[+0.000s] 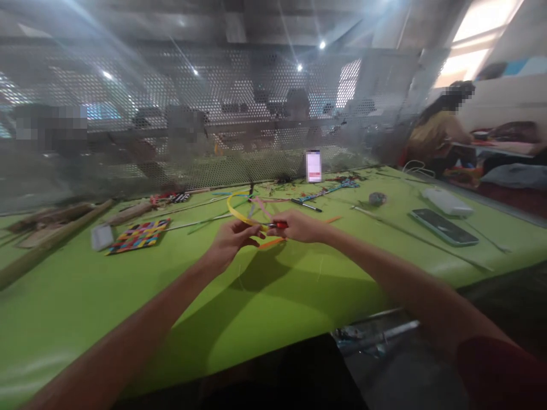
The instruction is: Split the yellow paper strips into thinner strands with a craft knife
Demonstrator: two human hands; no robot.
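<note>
Both my hands meet above the middle of the green table [106, 296]. My left hand [233, 239] pinches a yellow strip [235, 209] that curls up and back in a loop. My right hand [299, 226] grips a small red-handled tool [280, 225], its tip pointing at the strip between my left fingers. An orange strip [273, 242] lies on the table just under my hands. Whether the tool touches the yellow strip is blurred.
A multicoloured woven mat [139, 234] lies to the left, with long sticks [51, 242] beyond it. A phone [444, 226] and a white box [447, 201] lie at the right. A perforated screen [213, 114] backs the table, with an upright phone [313, 165] against it. A seated person [436, 134] is at the far right.
</note>
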